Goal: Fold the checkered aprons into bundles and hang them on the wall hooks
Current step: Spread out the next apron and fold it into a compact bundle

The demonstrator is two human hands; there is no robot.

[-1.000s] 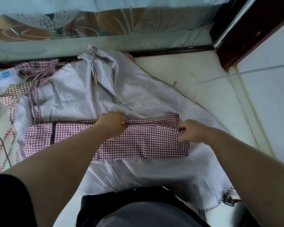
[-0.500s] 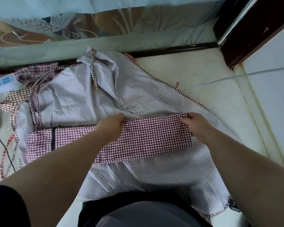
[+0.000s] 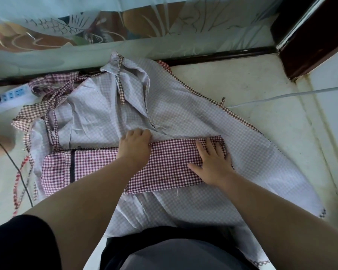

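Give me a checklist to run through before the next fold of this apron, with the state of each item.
1. Red checkered band lies flat: ok.
2. Right hand presses the band's right end, palm down: ok.
3. Left hand is at the band's top edge: ok; grip cannot tell.
4. Apron ties gathered in: not ok, loose at left.
5. Black cable off the cloth: cannot tell.

Pale tiled floor (image 3: 252,90); frosted glass panel (image 3: 125,22) with etched fish beyond the fingertips; dark wooden door frame (image 3: 310,39) far right.
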